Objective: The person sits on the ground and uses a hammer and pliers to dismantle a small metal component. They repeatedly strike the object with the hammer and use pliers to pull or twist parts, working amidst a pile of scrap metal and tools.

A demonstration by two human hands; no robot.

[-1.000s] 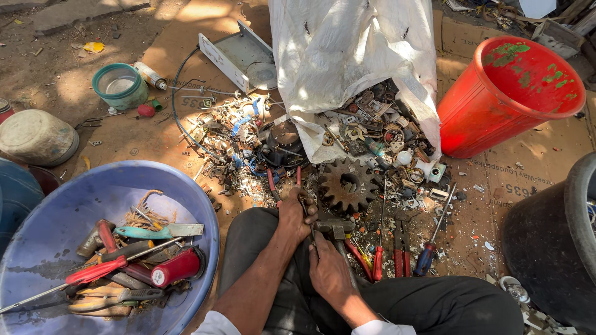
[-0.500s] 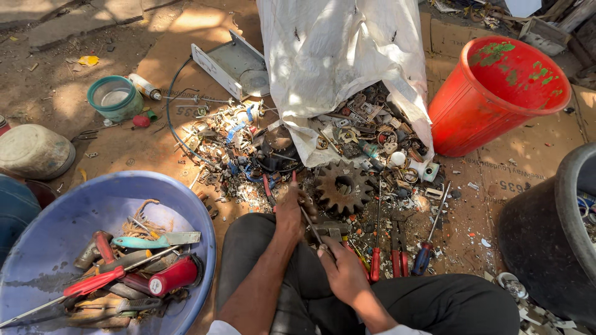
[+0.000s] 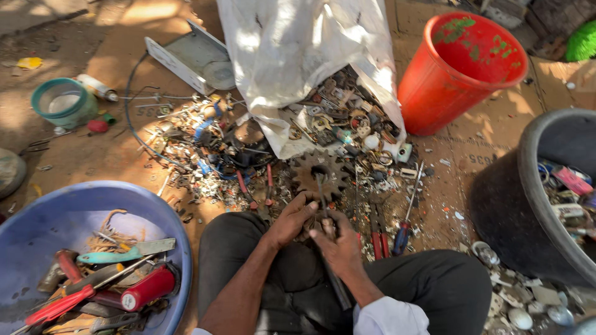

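I sit on the ground with both hands together over my lap. My left hand (image 3: 290,219) grips a small dark metal part, pressed against my right hand. My right hand (image 3: 338,248) is closed around a long thin metal tool (image 3: 322,198) whose tip reaches up onto a rusty toothed gear (image 3: 323,174) lying just beyond my fingers. What sits between my palms is mostly hidden.
A scrap heap (image 3: 205,149) spills from a white sack (image 3: 298,56). A red bucket (image 3: 447,87) stands at the back right, a black tub (image 3: 515,205) on the right, a blue basin (image 3: 74,214) of tools on the left. Screwdrivers (image 3: 400,232) lie near my right knee. A teal bowl (image 3: 62,102) sits far left.
The hands have stayed together over the lap. The right hand has shifted slightly and the thin tool now points up onto the gear. The camera has moved a little.
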